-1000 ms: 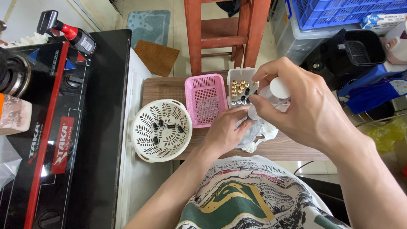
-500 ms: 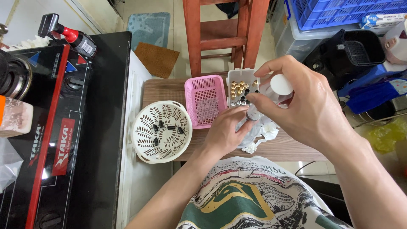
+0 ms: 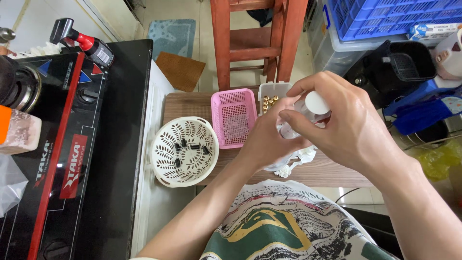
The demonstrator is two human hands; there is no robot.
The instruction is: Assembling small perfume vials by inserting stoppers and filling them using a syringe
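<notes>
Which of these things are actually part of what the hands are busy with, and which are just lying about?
In use:
- left hand and right hand, together holding a small clear bottle with a white cap
- white crumpled tissue beneath them
- clear box of small brass parts

Lying about:
- pink basket
- round cream basket
- red wooden chair
- blue crate

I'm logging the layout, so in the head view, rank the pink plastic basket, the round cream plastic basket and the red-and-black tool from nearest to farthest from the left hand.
1. Pink plastic basket, just left of the left hand.
2. Round cream plastic basket, farther left on the wooden table.
3. Red-and-black tool, far upper left on the black stove.
</notes>
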